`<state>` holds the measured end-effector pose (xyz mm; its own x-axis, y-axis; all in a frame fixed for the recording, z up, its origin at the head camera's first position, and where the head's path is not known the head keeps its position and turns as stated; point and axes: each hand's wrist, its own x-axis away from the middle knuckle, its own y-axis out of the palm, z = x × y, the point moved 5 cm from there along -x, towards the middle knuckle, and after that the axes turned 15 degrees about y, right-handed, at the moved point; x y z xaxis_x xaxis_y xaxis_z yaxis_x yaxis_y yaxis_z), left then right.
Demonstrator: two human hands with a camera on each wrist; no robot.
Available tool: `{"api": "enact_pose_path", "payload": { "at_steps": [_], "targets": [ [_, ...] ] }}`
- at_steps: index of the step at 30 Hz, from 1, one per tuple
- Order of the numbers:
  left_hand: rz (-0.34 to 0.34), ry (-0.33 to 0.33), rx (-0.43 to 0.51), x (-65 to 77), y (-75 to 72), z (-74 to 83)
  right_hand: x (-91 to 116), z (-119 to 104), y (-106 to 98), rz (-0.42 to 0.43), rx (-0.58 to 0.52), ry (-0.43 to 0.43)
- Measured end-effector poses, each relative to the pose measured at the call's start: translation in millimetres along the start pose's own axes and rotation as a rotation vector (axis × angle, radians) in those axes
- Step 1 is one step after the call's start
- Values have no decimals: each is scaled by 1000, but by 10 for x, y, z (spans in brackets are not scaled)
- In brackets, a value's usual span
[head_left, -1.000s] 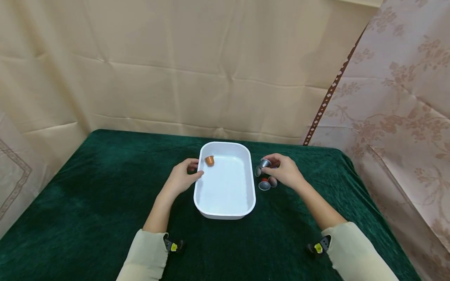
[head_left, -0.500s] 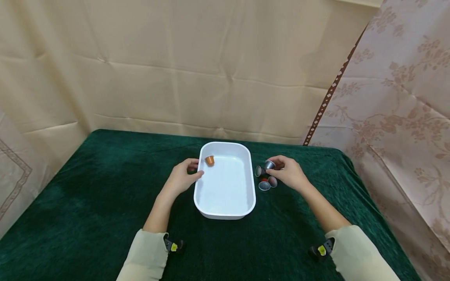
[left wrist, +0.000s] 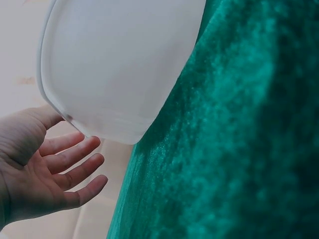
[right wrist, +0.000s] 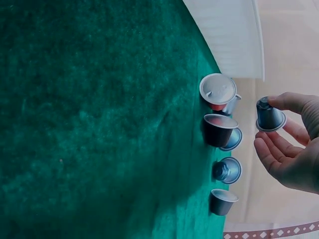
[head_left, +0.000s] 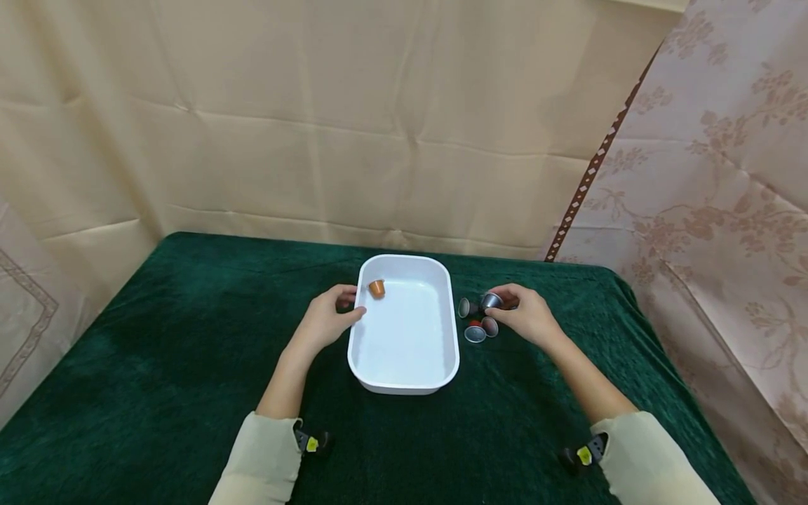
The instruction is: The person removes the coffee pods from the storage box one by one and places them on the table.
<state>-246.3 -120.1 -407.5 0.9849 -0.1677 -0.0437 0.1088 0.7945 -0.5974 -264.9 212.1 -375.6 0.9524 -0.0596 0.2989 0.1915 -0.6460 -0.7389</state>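
Note:
A white rectangular tray stands on the green cloth, with a single orange coffee capsule inside near its far left corner. My left hand holds the tray's left rim, thumb over the edge and fingers along the outer wall; the left wrist view shows the fingers spread loosely beneath. Right of the tray, my right hand pinches a dark grey coffee capsule between thumb and fingertips, raised off the cloth. Several other capsules lie close by, including a red one and a dark one.
Green velvet cloth covers the table. A cream curtain hangs behind its far edge, and a floral curtain hangs on the right. In the right wrist view, more capsules sit in a loose row.
My right hand has shifted a little right and toward me, carrying the dark grey capsule away from the tray. The left hand, the tray and the orange capsule stay where they were.

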Motion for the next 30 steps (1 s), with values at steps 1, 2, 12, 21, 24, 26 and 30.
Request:
{"api": "enact_pose_path", "payload": {
  "at_steps": [1,2,12,21,24,26,30],
  "targets": [
    [-1,2,-1,0,-2,3,-2,14,-1,-2,-4,7],
    [-2,4,-1,1,-2,6,-1,27,-1,-5,-6,11],
    [3,3,-2,10,3,-1,-8,150,-14,1,-11,21],
    [5,5,-11,-3,0,-3,-3,244,-53,13,-33,29],
    [4,1,-15,-9,-3,-5,-12,284,-61,15,-34,38],
    [4,-3,-13,-8,-5,-3,-17,309,-62,13,-32,44],
    [2,0,-9,-5,0,5,-32,368,-62,12,-29,51]
  ]
}}
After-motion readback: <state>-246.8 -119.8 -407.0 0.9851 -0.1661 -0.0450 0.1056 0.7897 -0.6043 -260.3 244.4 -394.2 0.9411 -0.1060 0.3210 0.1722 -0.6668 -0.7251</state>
